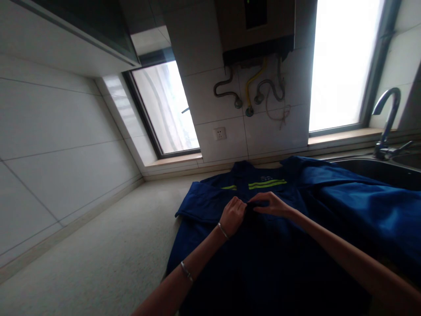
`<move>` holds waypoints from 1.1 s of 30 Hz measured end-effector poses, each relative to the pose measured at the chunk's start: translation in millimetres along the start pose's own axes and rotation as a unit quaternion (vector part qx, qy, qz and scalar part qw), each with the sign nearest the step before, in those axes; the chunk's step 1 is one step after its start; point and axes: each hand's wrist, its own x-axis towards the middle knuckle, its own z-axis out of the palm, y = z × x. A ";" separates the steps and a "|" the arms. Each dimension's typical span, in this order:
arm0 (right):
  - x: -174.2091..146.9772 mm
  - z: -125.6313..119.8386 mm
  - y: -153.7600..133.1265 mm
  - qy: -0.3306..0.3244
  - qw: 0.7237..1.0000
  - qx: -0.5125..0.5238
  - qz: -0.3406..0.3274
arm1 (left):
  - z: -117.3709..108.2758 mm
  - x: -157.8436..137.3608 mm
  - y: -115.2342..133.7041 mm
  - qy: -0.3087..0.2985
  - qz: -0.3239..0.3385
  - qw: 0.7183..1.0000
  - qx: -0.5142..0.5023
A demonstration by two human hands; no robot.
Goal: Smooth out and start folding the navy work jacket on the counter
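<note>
A dark blue work jacket (pixel 210 202) with yellow-green stripes across the chest lies spread over the countertop, collar toward the wall. Its right-hand sleeve reaches over toward the sink. My left hand (pixel 233 215), with bracelets on the wrist and forearm, is closed on the jacket's front near the middle. Beside it my right hand (pixel 271 204) pinches the same dark cloth between thumb and fingers. The fingertips of both hands nearly meet. Shadow hides any button or zip between them.
The pale countertop (pixel 98 250) runs along the left wall. A sink (pixel 362 164) with a chrome faucet (pixel 388 118) is at the right. A wall socket (pixel 219 133), bent pipes (pixel 226 90) and a water heater (pixel 256 26) are on the back wall between two windows.
</note>
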 end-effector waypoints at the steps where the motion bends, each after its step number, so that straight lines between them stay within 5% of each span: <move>1: 0.1 1.2 -0.7 0.001 1.000 -0.017 -0.011 | 0.3 -0.1 -0.8 0.008 -0.008 1.000 -0.010; 10: 0.1 17.3 9.5 0.070 0.983 -0.156 -0.063 | -1.7 -0.3 1.9 0.037 -0.047 0.996 -0.065; 20: -0.3 18.4 9.3 0.099 0.977 -0.167 -0.093 | 2.2 -0.5 3.6 0.037 -0.061 0.995 -0.066; 33: -2.9 16.8 6.5 0.052 0.968 -0.220 -0.105 | -7.7 6.7 12.5 -0.054 -0.017 0.998 0.010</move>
